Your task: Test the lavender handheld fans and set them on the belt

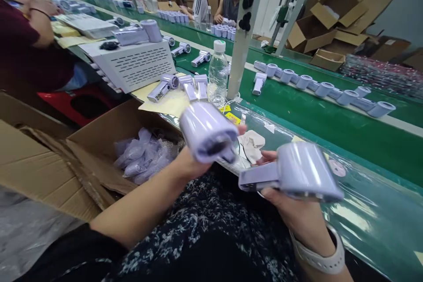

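My left hand is closed around a lavender hair-dryer-shaped housing, its round open end facing toward me and to the right. Most of those fingers are hidden behind the housing. My right hand grips a second lavender housing with the thumb below its handle; the handle points left and the wide barrel lies to the right. Both housings are held above the near edge of the bench, apart from each other. A crumpled white cloth lies on the bench just beyond and between them.
A clear bottle stands beside a metal post. More housings lie on yellow paper and line the green conveyor. Left are a vented white box, a carton of bagged items and a co-worker's arm.
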`<state>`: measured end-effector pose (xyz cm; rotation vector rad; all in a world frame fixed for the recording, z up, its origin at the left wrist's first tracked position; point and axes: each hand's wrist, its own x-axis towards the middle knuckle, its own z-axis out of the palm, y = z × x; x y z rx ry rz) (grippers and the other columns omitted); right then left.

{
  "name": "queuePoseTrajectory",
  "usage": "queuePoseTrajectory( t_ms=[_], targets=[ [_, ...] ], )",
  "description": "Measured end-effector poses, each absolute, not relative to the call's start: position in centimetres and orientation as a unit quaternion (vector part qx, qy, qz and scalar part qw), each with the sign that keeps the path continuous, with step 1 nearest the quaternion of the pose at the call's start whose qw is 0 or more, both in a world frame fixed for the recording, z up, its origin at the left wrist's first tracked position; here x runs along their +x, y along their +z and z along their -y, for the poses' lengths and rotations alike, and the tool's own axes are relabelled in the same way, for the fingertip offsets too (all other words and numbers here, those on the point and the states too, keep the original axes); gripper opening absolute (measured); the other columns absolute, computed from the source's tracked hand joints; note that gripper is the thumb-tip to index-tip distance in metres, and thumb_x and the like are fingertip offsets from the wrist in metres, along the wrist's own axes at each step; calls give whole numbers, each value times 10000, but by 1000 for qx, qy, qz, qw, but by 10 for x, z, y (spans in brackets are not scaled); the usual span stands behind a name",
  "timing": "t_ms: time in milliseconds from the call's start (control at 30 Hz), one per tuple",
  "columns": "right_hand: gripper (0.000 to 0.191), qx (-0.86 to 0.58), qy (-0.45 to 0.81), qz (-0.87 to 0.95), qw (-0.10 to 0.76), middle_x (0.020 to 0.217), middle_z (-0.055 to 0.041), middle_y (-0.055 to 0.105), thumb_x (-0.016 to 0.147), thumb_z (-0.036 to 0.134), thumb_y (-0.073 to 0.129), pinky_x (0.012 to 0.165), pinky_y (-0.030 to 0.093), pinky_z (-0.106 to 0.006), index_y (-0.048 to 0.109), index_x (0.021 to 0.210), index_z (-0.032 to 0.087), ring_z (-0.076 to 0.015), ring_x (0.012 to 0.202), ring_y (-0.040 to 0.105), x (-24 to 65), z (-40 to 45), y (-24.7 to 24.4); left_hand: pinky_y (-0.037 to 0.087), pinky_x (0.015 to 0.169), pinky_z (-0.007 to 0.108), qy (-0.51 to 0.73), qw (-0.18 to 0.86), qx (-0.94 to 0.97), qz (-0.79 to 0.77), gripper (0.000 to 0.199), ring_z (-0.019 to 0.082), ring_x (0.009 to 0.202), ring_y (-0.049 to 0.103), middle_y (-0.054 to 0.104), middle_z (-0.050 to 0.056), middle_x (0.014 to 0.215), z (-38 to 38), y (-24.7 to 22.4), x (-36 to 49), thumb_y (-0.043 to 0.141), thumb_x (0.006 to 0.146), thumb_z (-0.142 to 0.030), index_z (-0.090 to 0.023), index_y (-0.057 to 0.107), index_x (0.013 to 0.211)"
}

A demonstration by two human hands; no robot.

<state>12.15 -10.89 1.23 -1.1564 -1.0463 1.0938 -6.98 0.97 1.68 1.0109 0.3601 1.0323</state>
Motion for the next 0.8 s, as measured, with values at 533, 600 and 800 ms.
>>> queuePoseTrajectory(
  t_ms=[533, 600, 800],
  targets=[
    [242, -379, 580, 336, 638, 963, -18, 637, 816, 272, 837, 608, 562, -270, 707, 1019, 257, -144, 734, 604, 127, 124, 26, 574, 626, 283, 389, 809, 430, -94, 508, 135, 730, 646, 612, -13, 920, 18, 21, -56, 806, 767, -188, -216, 538, 1198],
    [225, -377, 585, 338, 633, 956, -24, 632, 821, 287, 832, 605, 558, -272, 702, 1000, 244, -147, 731, 606, 125, 124, 26, 575, 634, 284, 385, 806, 436, -107, 523, 137, 739, 645, 605, -11, 922, 18, 21, -56, 804, 764, -190, -216, 523, 1205],
    [368, -384, 593, 325, 629, 929, -16, 621, 804, 299, 836, 577, 537, -260, 671, 1130, 257, -143, 701, 591, 121, 119, 22, 546, 602, 276, 380, 779, 487, -113, 504, 132, 681, 633, 588, -11, 887, 14, 15, -59, 810, 776, -254, -222, 494, 1167]
  ],
)
